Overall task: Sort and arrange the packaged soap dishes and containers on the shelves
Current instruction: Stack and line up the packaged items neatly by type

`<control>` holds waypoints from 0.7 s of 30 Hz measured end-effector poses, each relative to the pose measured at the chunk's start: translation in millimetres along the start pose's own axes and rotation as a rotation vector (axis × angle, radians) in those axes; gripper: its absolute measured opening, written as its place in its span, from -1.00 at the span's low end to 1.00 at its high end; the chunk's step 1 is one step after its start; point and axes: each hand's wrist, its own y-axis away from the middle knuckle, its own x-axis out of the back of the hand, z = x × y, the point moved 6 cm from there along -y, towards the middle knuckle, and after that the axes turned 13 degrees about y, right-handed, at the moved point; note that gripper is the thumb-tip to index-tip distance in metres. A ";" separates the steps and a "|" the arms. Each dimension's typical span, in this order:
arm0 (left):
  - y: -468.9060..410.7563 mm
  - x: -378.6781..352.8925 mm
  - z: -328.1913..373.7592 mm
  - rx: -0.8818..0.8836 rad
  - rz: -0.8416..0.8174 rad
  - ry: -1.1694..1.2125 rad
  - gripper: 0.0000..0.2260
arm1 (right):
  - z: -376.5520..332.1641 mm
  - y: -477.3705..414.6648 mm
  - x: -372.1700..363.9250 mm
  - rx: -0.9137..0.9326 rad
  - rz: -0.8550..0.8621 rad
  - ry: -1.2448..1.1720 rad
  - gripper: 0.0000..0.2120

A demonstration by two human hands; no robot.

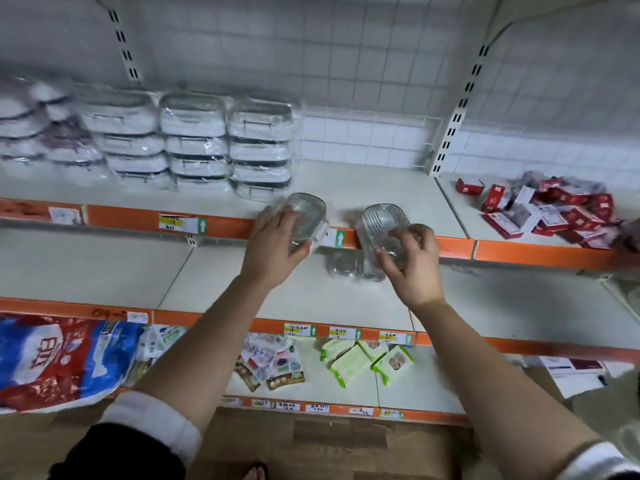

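Observation:
My left hand (275, 242) grips a clear ribbed soap dish in plastic wrap (306, 216), held at the front edge of the upper shelf (363, 188). My right hand (414, 259) holds a second clear wrapped soap dish (382, 225) just to the right, tilted up in front of the orange shelf edge. More wrapped clear dishes (346, 266) lie on the middle shelf below the hands. Stacks of wrapped white containers (194, 143) fill the upper shelf's left part.
Red and white small boxes (550, 211) lie in a loose pile on the upper shelf at the right. The lowest shelf carries green packets (363, 362), small card packs (273, 365) and a large blue and red bag (59, 358). The middle shelf (104, 271) stretches left.

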 end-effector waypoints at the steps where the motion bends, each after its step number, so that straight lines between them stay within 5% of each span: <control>1: -7.0 1.0 -5.0 0.020 -0.021 -0.030 -0.51 | -1.1 -6.9 -2.0 0.016 0.003 0.039 -0.67; 6: -35.5 4.7 -20.4 0.066 -0.058 -0.078 -0.50 | -5.5 -31.1 -12.3 0.041 0.025 0.235 -0.70; 17: -51.5 6.7 -31.4 -0.011 0.011 0.118 -0.63 | -6.4 -67.4 -32.5 -0.060 -0.040 0.114 -0.70; 21: -51.2 22.8 -26.8 -0.101 0.046 0.162 -0.54 | -7.6 -79.4 -45.9 -0.110 -0.091 0.049 -0.75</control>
